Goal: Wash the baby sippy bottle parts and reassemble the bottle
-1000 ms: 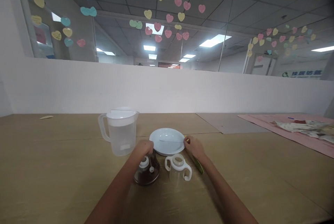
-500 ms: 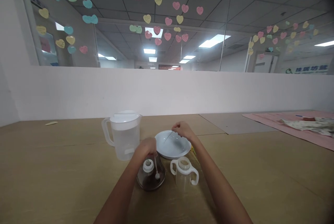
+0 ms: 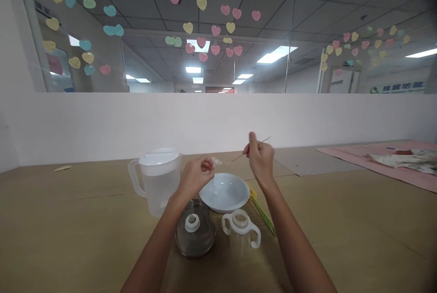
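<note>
My left hand (image 3: 200, 174) is closed in a pinch over the bowl, holding a drinking straw (image 3: 215, 186) with a small white weighted ball at its lower end. A clear soft piece, perhaps its mouthpiece, shows above the fingertips. My right hand (image 3: 261, 158), raised to the right and slightly blurred, grips a thin straw brush (image 3: 238, 158); its tip points toward that clear piece, and whether they touch I cannot tell. Below lies a white bowl (image 3: 224, 202). In front stands a lidless two-handled baby bottle (image 3: 240, 234), beside a dark kidney-shaped dish (image 3: 201, 245) carrying a white ring-shaped cap (image 3: 192, 223).
A lidded clear pitcher (image 3: 160, 183) of water stands left of the bowl. Right of it lies a green-handled brush (image 3: 264, 215) with a yellow head. A pink cloth (image 3: 344, 158) spreads at the far right, and a low white wall (image 3: 218, 120) closes off the table's back.
My right hand has lifted the straw brush out of the bowl, up and right. My left hand has risen from above the dish, bringing the straw over the bowl.
</note>
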Demonstrator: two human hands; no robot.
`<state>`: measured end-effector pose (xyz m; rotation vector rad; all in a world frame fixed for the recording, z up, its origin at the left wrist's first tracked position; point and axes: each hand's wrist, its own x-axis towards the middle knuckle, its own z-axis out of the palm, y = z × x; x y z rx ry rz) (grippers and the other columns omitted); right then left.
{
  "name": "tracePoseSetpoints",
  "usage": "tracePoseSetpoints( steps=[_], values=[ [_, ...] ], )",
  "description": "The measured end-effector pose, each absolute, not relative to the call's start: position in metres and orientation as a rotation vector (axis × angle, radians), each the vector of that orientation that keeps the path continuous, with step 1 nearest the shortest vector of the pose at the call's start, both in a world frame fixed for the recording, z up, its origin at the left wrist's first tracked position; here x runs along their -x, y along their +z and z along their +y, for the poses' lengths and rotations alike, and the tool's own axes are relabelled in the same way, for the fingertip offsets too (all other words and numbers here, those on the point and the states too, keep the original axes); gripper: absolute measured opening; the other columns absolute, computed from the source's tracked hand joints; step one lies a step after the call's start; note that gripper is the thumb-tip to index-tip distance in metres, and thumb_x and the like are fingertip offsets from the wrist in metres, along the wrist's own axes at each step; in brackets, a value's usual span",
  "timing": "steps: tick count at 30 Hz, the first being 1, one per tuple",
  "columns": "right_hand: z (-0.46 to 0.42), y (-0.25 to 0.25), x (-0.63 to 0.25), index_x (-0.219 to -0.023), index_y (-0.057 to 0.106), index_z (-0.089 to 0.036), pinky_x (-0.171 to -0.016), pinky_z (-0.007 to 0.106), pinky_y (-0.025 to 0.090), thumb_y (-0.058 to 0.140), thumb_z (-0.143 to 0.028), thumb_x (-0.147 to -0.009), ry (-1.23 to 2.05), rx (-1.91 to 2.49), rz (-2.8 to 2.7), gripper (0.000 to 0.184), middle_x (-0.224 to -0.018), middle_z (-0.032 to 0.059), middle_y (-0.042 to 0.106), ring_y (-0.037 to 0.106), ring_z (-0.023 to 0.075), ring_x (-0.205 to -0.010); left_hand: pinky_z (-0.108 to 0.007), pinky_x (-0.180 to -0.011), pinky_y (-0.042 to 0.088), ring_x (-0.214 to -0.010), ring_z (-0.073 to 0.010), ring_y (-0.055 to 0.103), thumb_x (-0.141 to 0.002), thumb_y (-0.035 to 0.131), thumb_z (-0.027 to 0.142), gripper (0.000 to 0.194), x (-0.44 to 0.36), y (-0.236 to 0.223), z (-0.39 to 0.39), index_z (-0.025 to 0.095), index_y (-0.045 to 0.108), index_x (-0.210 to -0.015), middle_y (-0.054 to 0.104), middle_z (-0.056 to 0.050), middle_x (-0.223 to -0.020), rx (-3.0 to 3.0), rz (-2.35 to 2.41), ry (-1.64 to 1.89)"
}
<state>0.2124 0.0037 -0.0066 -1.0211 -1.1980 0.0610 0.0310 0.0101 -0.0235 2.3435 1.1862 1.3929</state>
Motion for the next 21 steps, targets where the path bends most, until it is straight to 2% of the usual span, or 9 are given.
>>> tracePoseSetpoints(
  steps=[4, 12, 16, 21],
  values=[
    [-0.04, 0.016, -0.203, -0.036, 0.041, -0.018, -0.043, 0.021, 0.033, 0.031, -0.054, -0.084, -0.086, 0.752, -0.944, 0.061, -0.035, -0.0017, 0.04, 0.041, 0.0073, -0.036, -0.024, -0.072, 0.049, -0.072, -0.0125, 0.061, -0.063, 0.054, 0.015, 0.014, -0.042, -0.032, 0.017, 0.015, 0.057, -0.077, 0.065, -0.003, -0.076, -2.157, 1.015, 1.489],
    [-0.03, 0.006, -0.186, -0.037, 0.041, -0.017, -0.041, 0.02, 0.033, 0.033, -0.052, -0.084, -0.088, 0.734, -1.131, 0.06, -0.035, -0.0025, 0.042, 0.042, 0.006, -0.035, -0.028, -0.07, 0.049, -0.079, -0.0184, 0.061, -0.069, 0.056, 0.027, 0.02, -0.048, -0.037, 0.02, 0.013, 0.065, -0.08, 0.068, -0.005, -0.081, -2.062, 0.898, 1.425],
    [-0.038, 0.008, -0.188, -0.037, 0.041, -0.017, -0.04, 0.021, 0.032, 0.033, -0.048, -0.086, -0.244, 0.699, -1.095, 0.058, -0.036, -0.0024, 0.043, 0.041, 0.0056, -0.035, -0.027, -0.067, 0.048, -0.079, -0.0189, 0.061, -0.073, 0.054, 0.033, 0.028, -0.05, -0.033, 0.015, 0.014, 0.067, -0.088, 0.068, -0.005, -0.082, -2.097, 0.931, 1.438],
    [-0.055, 0.013, -0.189, -0.038, 0.039, -0.018, -0.039, 0.021, 0.03, 0.031, -0.042, -0.089, -0.393, 0.58, -0.964, 0.057, -0.035, -0.0031, 0.04, 0.039, 0.0054, -0.034, -0.024, -0.067, 0.047, -0.077, -0.017, 0.061, -0.073, 0.055, 0.032, 0.025, -0.051, -0.032, 0.013, 0.016, 0.069, -0.085, 0.068, -0.006, -0.085, -2.146, 0.941, 1.46]
  ],
)
